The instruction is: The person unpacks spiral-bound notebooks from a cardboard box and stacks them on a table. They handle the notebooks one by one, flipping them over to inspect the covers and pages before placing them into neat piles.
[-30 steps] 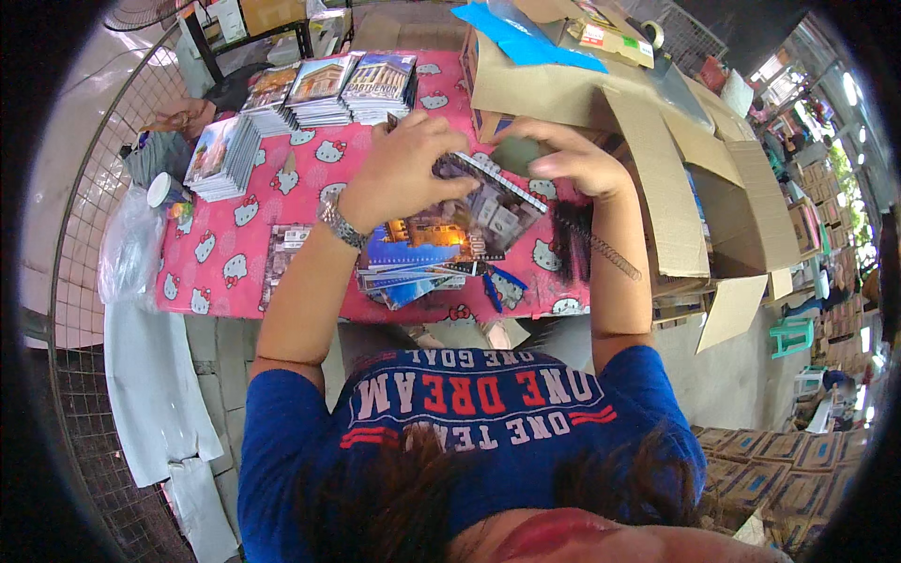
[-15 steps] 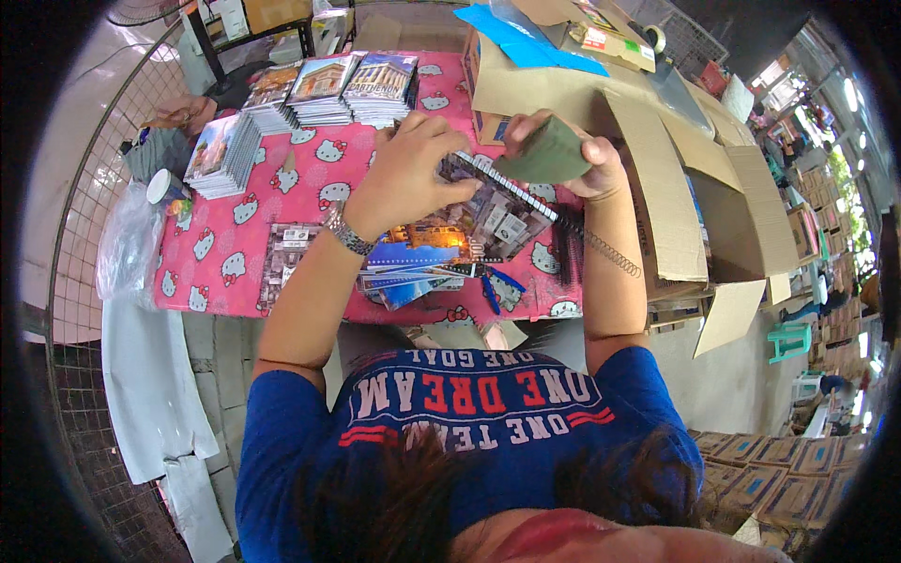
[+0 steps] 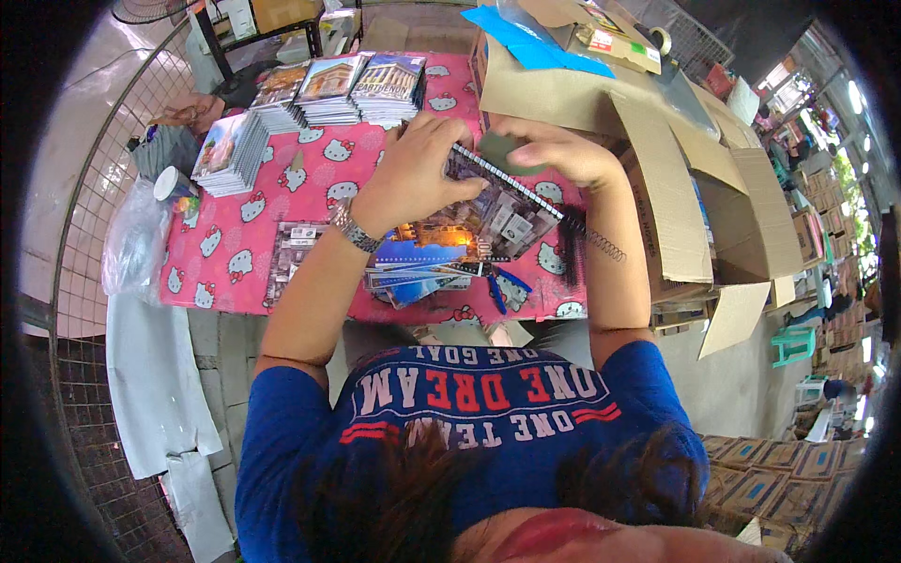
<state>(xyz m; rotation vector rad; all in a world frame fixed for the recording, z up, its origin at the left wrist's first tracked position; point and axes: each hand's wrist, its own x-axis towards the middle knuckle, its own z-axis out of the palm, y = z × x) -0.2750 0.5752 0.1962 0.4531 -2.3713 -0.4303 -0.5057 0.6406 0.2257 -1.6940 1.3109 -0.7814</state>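
My left hand [image 3: 413,178] is closed on a notebook [image 3: 502,220] with a dark, city-photo cover, tilted over the table. White-looking holes or loops run along the notebook's far edge, and a thin wire coil [image 3: 605,246] sticks out past its right end. At that edge, my right hand [image 3: 563,158] is closed on a dark green flexible piece [image 3: 500,150]; its material is unclear. The fingertips behind the piece are partly hidden. Below the notebook lie printed sheets or covers [image 3: 413,274] in a loose pile. Blue-handled pliers [image 3: 507,289] rest to their right.
Finished-looking spiral notebooks stand in several stacks [image 3: 387,89] at the table's back left. Open cardboard boxes [image 3: 666,188] crowd the right side. A paper cup [image 3: 172,185] is at the left edge, beside a clear plastic bag [image 3: 136,239]. Dark coils [image 3: 570,258] lie near my right forearm.
My right hand has swung left and down, bringing the green piece from raised and broadly visible to against the notebook's bound edge. The left hand keeps its hold on the notebook.
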